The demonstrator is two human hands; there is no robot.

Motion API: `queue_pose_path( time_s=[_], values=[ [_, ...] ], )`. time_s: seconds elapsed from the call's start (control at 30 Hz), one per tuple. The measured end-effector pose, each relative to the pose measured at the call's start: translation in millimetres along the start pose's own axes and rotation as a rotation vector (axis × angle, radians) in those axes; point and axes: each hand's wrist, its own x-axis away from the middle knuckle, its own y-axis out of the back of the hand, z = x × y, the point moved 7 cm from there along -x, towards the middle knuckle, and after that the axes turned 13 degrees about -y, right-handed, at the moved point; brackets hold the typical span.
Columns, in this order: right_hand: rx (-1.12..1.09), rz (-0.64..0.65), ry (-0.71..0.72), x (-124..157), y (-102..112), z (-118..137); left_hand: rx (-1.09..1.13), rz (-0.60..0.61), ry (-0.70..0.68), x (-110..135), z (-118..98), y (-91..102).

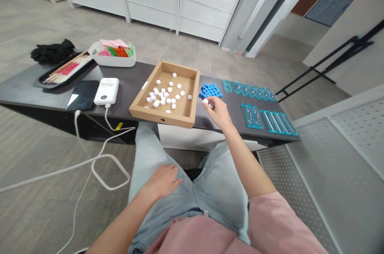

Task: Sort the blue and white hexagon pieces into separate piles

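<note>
My right hand [218,111] pinches a small white block [205,101] just beyond the right side of the cardboard tray. Directly past those fingers lies a heap of small blue blocks [211,90] on the dark tabletop. Several loose white blocks [163,96], some of them faceted, are scattered inside the cardboard tray [194,104]. Nothing is in my left hand [165,180], which lies flat on my thigh with its fingers stretched out.
Rows of clear teal-edged plastic pieces [253,116] lie at the table's right. Leftward are a white power bank [107,91], a phone [83,95], a black tray [45,79], and a white bin [118,61] of coloured strips. White cables [103,157] hang off the front edge.
</note>
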Motion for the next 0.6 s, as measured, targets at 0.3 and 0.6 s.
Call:
queue_pose_path(
  time_s=[0.3,0.6],
  values=[
    [-0.109,0.026,0.111,-44.8,-29.9,37.4,0.011,-0.011,0.024,1.8,4.7,0.6],
    [0.234,-0.102,-0.135,-35.6,-21.1,-63.0,0.035,0.020,0.020,1.8,-1.8,-0.5]
  ],
)
